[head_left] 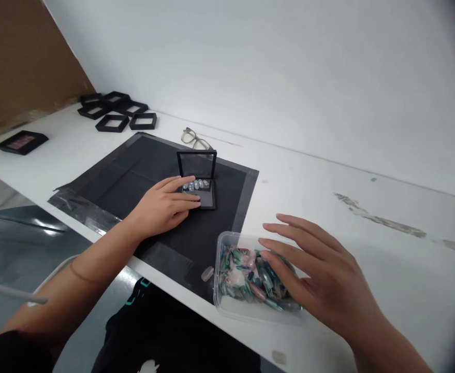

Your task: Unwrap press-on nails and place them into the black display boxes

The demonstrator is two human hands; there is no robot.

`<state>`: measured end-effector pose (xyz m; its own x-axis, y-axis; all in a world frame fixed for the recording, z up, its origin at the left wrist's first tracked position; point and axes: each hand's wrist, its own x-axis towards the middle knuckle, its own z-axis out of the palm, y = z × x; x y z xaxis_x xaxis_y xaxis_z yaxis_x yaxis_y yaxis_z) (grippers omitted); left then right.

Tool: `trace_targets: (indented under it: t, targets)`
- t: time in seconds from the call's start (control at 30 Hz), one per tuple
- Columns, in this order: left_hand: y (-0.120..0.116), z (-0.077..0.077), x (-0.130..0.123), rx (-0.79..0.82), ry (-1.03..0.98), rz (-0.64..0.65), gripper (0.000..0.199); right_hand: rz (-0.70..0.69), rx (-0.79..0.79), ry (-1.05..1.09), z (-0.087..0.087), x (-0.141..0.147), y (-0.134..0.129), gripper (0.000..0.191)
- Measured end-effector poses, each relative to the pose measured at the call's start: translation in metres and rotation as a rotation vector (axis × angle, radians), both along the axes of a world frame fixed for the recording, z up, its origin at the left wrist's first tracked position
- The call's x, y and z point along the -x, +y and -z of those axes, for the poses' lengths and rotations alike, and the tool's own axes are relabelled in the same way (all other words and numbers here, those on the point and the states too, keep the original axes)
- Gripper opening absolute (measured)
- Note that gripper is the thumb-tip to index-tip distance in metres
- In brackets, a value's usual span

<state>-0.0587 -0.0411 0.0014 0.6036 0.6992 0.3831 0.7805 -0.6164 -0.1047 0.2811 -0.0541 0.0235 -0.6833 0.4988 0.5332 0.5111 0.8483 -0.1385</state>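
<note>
Black case [208,199] under the outspread left hand [165,207] — a slip could shift its nail tips [196,184]; the right hand [324,280], splayed, empty, might knock the tub [246,311] beneath.

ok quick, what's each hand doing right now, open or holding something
Left hand: open, spread over part of the open black case, no grip visible.
Right hand: open, holding nothing, by the clear tub.
</note>
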Motion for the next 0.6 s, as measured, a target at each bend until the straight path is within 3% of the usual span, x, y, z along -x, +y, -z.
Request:
trace_targets:
  t: [0.27,0.6]
  targets:
    - [-0.0008,0.0022,-0.0008,-0.022,0.001,-0.068,0.030,0.010,-0.031,-0.012,-0.0015,-0.0035,0.0009,0.020]
    - [-0.0026,-0.0018,-0.0019,-0.197,-0.035,-0.104,0.021,0.016,-0.080,-0.054,-0.0002,-0.0079,0.0022,0.021]
